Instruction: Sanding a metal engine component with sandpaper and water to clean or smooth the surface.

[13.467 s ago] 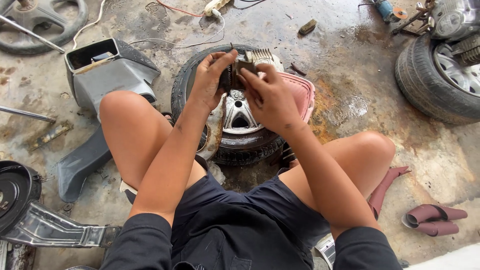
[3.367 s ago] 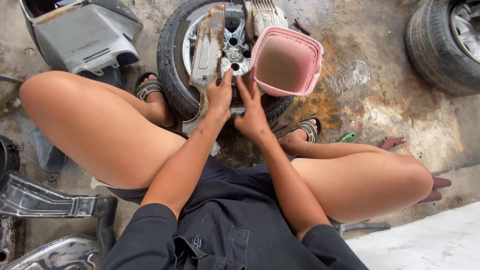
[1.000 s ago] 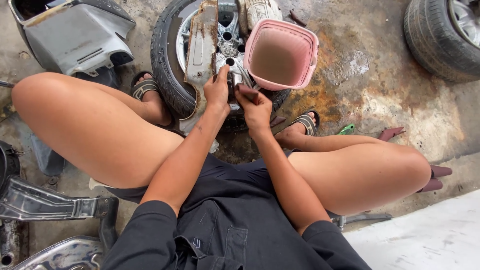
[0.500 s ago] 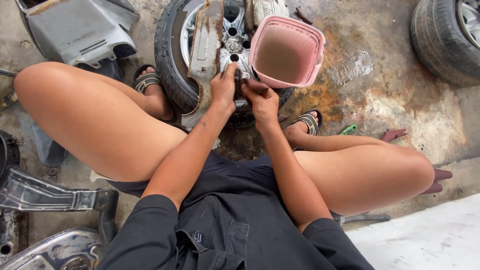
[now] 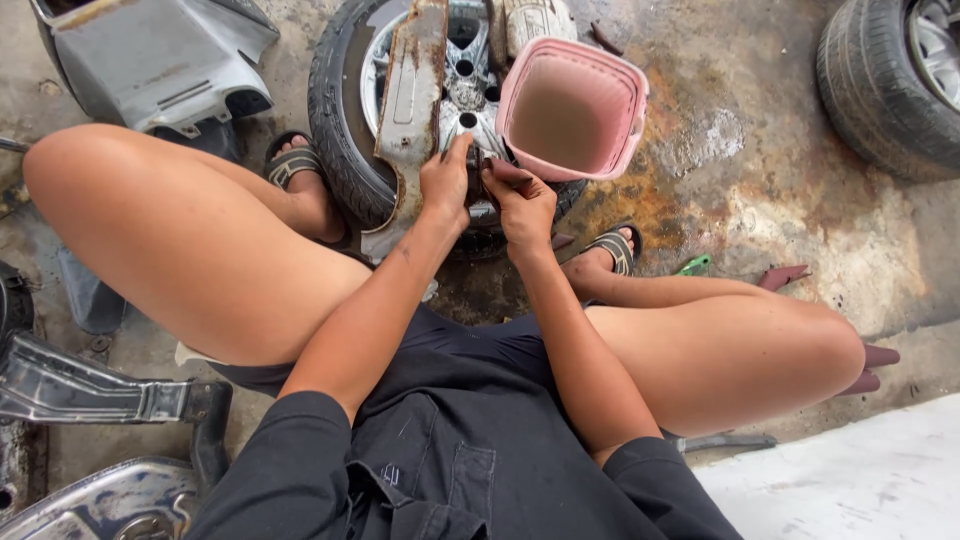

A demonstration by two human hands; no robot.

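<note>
Your left hand [image 5: 447, 182] sits on the rim of the wheel [image 5: 345, 150] lying flat on the floor betw. your feet; fingers bunched and curled, tips pressed down at the hub area just right of the rusty metal bar [image 5: 410, 95] that lies across the wheel; whether it pinches anything there, can't tell, the tips are hidden behind the knuckles. Your right hand [image 5: 522, 200] is just beside it, nearly touching; fingers closed in a tight pinch, thumb and forefinger meeting at a small dark part [image 5: 487, 165] at the wheel's centre; the part is too small to make out, and it sits right betw. both hands' fingertips.

Pink plastic basket [image 5: 572, 108] stands on the right half of the wheel, open top toward you, just far of your right hand, apart from it; a ribbed grey engine part [image 5: 530, 20] rests at the far edge of the wheel behind the basket.

Far left: grey plastic body panel [image 5: 150, 60] on the floor; near left: black metal bracket [image 5: 90, 390] by your knee. Far right: second tyre [image 5: 885, 80], well apart from the work. Your sandalled feet flank the wheel; left sandal [image 5: 292, 165] touching the tyre's left side, right sandal [image 5: 612, 250] near its near-right edge; floor [image 5: 760, 200] is stained concrete w. rust patches.
</note>
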